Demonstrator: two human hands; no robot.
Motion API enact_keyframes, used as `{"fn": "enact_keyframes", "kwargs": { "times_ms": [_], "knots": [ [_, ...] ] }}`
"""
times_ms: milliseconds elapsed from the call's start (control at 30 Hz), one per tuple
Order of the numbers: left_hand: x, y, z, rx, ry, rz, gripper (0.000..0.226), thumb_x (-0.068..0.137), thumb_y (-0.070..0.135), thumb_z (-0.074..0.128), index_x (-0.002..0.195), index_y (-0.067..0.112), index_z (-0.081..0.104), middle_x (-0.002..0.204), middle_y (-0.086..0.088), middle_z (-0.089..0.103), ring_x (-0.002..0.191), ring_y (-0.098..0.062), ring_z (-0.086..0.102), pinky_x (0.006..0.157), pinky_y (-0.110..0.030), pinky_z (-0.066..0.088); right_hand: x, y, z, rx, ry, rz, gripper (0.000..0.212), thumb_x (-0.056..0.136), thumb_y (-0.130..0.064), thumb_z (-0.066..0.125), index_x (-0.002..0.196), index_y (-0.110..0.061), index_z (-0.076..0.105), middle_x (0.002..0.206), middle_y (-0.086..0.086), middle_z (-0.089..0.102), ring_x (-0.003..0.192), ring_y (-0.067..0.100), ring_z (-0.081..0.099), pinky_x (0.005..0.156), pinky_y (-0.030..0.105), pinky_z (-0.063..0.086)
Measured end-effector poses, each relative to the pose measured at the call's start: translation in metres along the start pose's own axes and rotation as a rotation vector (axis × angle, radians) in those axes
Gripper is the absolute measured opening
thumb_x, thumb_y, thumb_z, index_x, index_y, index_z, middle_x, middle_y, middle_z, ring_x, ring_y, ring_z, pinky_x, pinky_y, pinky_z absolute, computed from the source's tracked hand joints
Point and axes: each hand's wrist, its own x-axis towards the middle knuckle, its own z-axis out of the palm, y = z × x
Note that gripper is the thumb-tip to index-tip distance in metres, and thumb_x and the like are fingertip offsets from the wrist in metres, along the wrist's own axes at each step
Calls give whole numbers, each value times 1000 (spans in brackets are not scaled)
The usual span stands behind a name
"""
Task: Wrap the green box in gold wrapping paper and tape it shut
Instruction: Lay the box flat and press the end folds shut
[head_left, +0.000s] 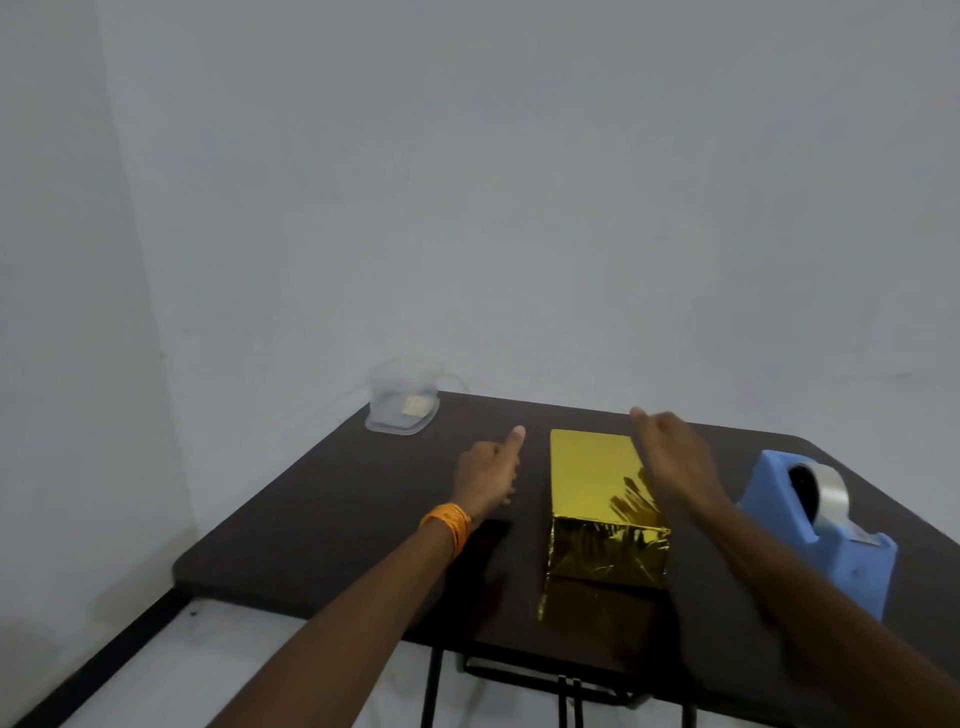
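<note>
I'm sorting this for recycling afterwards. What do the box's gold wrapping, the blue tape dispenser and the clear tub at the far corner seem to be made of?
Gold wrapping: looks like metallic foil or metallised film, mirror-glossy, with sharp crinkles and glints.
Tape dispenser: probably moulded plastic, matte blue, rounded edges.
Clear tub: likely thin transparent plastic; the wall shows through.

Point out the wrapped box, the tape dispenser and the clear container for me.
Wrapped box (597, 475): head view, middle of its gold top face.
Tape dispenser (841, 561): head view, blue side of its body.
Clear container (399, 408): head view, its front wall.
</note>
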Motion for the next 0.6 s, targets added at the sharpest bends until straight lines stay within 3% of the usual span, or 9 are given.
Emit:
{"fn": "enact_keyframes", "kwargs": {
  "times_ms": [67,133,233,400,600],
  "knots": [
    [6,2,-26,-53,51,1,52,98,53,50,83,6,69,76,-6,68,66,-19,64,62,-33,57,5,-36,-1,62,22,-45,51,100,-54,44,121,-11,62,115,5,64,108,27,60,84,37,45],
    [14,3,-57,-90,92,-12,46,98,49,50,85,8,67,77,-6,67,69,-20,64,65,-35,56,12,-75,15,141,-22,-97,46,99,-51,49,124,-14,61,121,6,65,108,24,61,90,41,49],
    [26,4,-98,-105,142,-17,38,98,41,50,84,10,65,76,-6,65,71,-22,62,66,-34,54,24,-125,55,226,-118,-108,41,96,-50,53,121,-18,62,118,4,65,104,21,62,93,46,54],
    [54,-10,-152,-60,258,4,38,100,42,49,104,9,66,95,-9,68,84,-22,67,80,-37,60,45,-175,143,355,-279,-50,32,94,-46,56,108,-18,62,119,2,60,108,23,59,95,48,54],
    [110,-44,-179,-49,278,-27,35,97,49,50,115,19,55,117,-5,59,110,-27,59,100,-47,51,84,-187,225,224,-352,-8,37,100,-40,47,124,-15,60,132,8,60,117,27,55,101,40,48]
  ]
}}
